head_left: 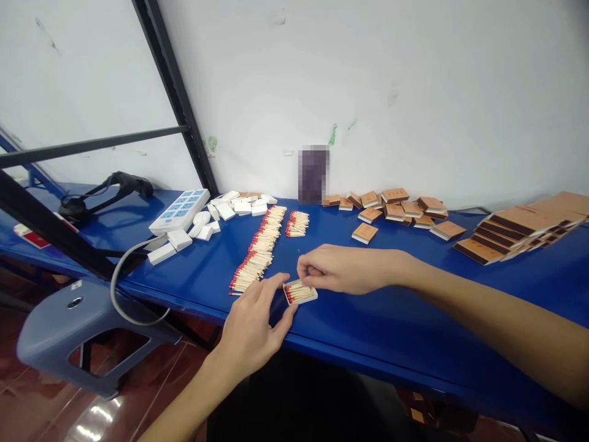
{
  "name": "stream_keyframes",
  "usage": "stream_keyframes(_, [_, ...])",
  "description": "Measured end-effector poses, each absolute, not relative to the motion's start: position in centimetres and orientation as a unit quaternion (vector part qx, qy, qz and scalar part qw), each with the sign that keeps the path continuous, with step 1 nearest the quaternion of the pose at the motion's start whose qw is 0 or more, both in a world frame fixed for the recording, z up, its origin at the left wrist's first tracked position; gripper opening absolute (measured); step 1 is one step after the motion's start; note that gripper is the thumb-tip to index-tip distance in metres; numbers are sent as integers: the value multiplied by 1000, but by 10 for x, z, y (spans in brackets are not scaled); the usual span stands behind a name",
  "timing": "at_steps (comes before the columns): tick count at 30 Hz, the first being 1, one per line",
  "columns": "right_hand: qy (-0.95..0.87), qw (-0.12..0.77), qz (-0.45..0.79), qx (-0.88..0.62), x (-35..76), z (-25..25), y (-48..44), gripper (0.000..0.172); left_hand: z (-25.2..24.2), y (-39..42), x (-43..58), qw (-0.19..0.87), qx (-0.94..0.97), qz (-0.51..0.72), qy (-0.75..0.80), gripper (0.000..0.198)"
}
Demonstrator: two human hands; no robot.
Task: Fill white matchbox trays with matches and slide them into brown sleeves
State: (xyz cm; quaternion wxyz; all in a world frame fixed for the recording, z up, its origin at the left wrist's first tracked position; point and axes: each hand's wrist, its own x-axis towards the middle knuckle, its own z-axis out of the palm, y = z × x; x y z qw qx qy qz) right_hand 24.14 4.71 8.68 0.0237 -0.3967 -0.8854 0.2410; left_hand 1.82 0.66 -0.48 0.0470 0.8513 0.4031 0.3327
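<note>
A small white matchbox tray [315, 296] filled with red-tipped matches [296, 292] lies on the blue table in front of me. My left hand [251, 322] grips the tray at its left end, thumb on the near side and fingers on the far side. Over the tray's far edge, my right hand [324, 268] is closed in a pinch; I cannot make out what its fingertips hold. A long row of loose matches [258, 248] runs away from me beside my left hand. Farther back lies a smaller group of matches [297, 224].
White trays [225, 211] are scattered at the back left beside a power strip [180, 210]. Brown matchboxes [394, 212] lie loosely at the back right, with larger stacked ones [504, 236] farther right. A black metal frame [172, 80] and blue stool [87, 331] are at left.
</note>
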Motion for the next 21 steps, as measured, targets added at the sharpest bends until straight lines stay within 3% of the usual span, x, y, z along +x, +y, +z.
stream_keyframes(4, [-883, 67, 230, -403, 243, 79, 57, 20, -2, 7, 19, 45, 863, 334, 377, 27])
stream_keyframes(7, [-871, 126, 88, -467, 248, 62, 79, 17, -2, 7, 20, 40, 864, 339, 371, 22])
stream_keyframes(10, [-848, 113, -31, -517, 250, 45, 101, 17, -2, 7, 19, 39, 863, 341, 371, 24])
stream_keyframes(21, [-835, 123, -3, -536, 249, 23, 127, 15, -3, 7, 19, 40, 863, 348, 363, 22])
